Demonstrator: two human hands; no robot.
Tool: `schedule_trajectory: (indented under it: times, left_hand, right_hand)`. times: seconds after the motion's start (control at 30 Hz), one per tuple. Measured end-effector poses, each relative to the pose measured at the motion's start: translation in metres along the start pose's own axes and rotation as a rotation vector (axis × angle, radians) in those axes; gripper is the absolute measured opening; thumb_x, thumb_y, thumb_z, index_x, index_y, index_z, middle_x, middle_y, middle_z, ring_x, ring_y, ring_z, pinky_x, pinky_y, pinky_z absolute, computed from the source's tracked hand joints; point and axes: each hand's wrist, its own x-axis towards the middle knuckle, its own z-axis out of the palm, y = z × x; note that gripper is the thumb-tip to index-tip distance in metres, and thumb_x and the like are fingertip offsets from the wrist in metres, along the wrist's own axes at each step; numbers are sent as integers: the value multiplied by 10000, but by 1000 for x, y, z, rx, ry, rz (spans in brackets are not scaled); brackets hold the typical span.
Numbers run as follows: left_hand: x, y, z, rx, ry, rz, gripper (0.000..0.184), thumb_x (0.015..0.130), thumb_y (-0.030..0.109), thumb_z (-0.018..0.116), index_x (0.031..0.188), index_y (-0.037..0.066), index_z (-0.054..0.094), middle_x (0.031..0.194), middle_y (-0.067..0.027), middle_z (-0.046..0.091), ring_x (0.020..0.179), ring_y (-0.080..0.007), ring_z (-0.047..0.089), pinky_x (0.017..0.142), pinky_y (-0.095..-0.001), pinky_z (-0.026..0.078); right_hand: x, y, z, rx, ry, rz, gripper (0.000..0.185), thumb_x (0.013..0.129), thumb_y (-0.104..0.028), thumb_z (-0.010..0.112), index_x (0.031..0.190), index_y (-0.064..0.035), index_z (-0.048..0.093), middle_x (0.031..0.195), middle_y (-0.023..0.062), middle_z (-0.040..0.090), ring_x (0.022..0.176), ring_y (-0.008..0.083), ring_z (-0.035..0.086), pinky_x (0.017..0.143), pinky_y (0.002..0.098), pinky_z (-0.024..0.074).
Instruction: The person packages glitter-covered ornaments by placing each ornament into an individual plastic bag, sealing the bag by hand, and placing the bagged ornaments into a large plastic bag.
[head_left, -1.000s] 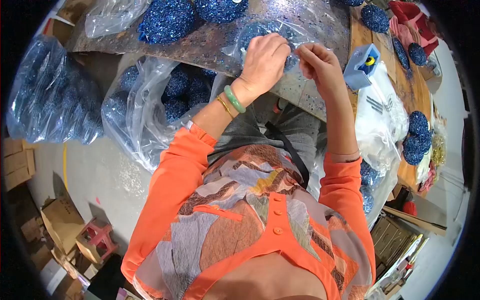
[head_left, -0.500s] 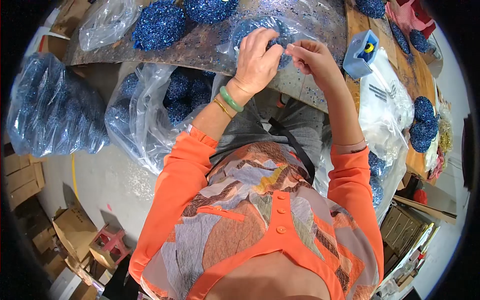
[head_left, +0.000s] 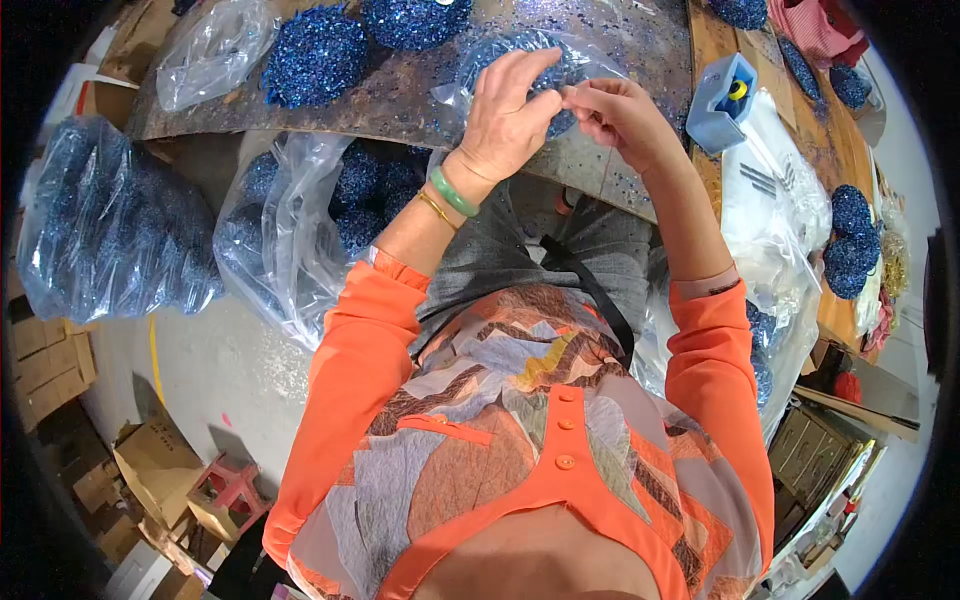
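A blue glitter ball in a clear plastic bag point(head_left: 474, 72) lies on the worktable, partly hidden under my left hand point(head_left: 508, 118). The fingers of that hand curve over the bag, with the thumb bent toward the right fingertips. A green bangle and a thin gold-coloured one circle the left wrist. My right hand point(head_left: 622, 118) is closed in a pinch, its fingertips meeting the left thumb at the bag's near side. Whatever sits in this pinch is too small to make out. Two more blue glitter balls, one of them here point(head_left: 314, 55), rest left of the bag.
Loose glitter covers the worktable point(head_left: 640, 50). An empty-looking clear bag point(head_left: 215, 60) lies at its left. Bags of blue balls point(head_left: 115, 220) hang or stand below left. A blue box point(head_left: 720, 105) and white plastic bags point(head_left: 760, 190) are on the right. A red stool point(head_left: 228, 490) stands behind left.
My right hand has shifted slightly left, so its fingertips now meet the left thumb. My left hand stays over the bag. The whole view has shifted a little.
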Motion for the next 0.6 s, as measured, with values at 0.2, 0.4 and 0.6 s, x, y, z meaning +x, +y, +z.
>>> schedule_trajectory:
  times: [0.2, 0.4, 0.6]
  left_hand:
    - [-3, -9, 2, -2, -4, 25, 101, 696, 55, 655, 759, 79, 580, 1227, -55, 564, 1102, -291, 503, 887, -419, 417]
    - [5, -11, -5, 31, -96, 149, 89, 714, 24, 652, 765, 68, 593, 1057, -28, 654, 999, -259, 570, 795, -376, 443]
    - [2, -20, 5, -67, -74, 34, 87, 727, 29, 653, 758, 85, 595, 906, -3, 663, 896, -221, 598, 746, -360, 431]
  right_hand:
    - [1, -2, 2, 25, 8, 15, 212, 809, -271, 702, 769, -68, 658, 657, -43, 548, 542, 39, 495, 434, 182, 291]
    - [2, -1, 0, 19, -28, 19, 218, 810, -276, 696, 768, -66, 656, 654, -40, 550, 543, 38, 495, 433, 179, 289]
    - [-1, -5, 8, 10, 35, 40, 170, 808, -220, 696, 830, -55, 661, 688, -25, 567, 556, 39, 501, 438, 176, 307]
